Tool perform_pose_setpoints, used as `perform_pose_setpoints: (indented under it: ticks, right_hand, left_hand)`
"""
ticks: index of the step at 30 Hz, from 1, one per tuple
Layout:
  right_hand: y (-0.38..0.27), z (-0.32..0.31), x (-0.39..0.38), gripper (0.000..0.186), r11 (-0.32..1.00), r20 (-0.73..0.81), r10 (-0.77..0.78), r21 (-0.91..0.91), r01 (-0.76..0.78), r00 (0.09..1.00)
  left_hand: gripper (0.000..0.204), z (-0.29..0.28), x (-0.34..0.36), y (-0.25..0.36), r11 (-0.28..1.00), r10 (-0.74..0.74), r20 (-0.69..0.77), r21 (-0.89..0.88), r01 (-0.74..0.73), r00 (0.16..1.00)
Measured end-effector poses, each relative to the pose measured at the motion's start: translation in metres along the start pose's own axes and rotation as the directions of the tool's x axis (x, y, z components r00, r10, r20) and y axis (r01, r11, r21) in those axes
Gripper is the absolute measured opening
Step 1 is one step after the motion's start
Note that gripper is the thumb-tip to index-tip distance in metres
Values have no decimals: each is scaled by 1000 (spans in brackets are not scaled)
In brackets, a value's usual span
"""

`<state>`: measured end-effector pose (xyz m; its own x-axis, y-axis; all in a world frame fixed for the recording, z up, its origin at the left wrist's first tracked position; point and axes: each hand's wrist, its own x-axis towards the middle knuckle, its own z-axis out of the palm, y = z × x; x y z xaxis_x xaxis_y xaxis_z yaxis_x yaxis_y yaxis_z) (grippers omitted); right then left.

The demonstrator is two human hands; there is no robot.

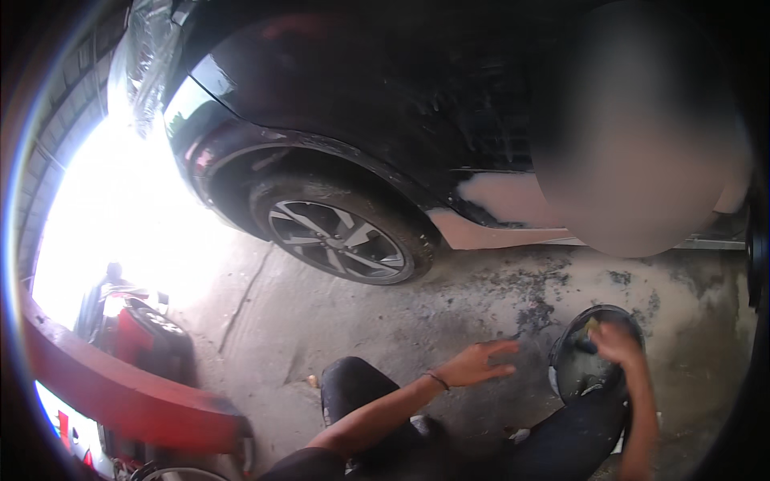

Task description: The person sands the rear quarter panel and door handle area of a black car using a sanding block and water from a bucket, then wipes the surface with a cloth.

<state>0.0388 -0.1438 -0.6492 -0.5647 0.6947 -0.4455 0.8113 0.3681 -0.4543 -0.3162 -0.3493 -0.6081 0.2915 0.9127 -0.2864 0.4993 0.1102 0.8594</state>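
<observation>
My left hand (481, 363) is stretched out over the floor between my knees and the car, its fingers apart and nothing in them. A dark band circles that wrist. Over a round black basin (559, 370) my right hand (618, 343) is closed and smeared by motion. A small yellow-green thing (593, 325) shows at its fingertips, too blurred to name. The basin seems to hold some liquid. Ahead stands a dark car (361, 88) with matte pinkish patches (501, 196) on its lower side. A large blurred area hides part of that side.
The car's wheel (337, 240) stands ahead of my left knee (346, 381). A red beam (136, 393) crosses the lower left, beside a red and black machine (144, 337). Clear plastic sheeting (144, 64) hangs at the car's end. Dark stains mark the concrete floor (265, 321).
</observation>
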Motion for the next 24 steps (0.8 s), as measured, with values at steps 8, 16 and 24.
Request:
perform_pose_setpoints:
  ticks: [8,16,24]
  right_hand:
    - [-227,-47,4,32,590,-275,-257,714,376,926]
    - [-248,-10,44,31,620,-489,-289,559,550,823]
    - [-201,-3,65,33,715,-312,-304,549,432,900]
  left_hand:
    - [80,11,35,31,179,313,-215,-943,-279,925]
    - [55,-26,9,61,212,-130,-556,-824,-525,821]
    - [53,-163,19,156,784,-187,-976,-83,-616,-107]
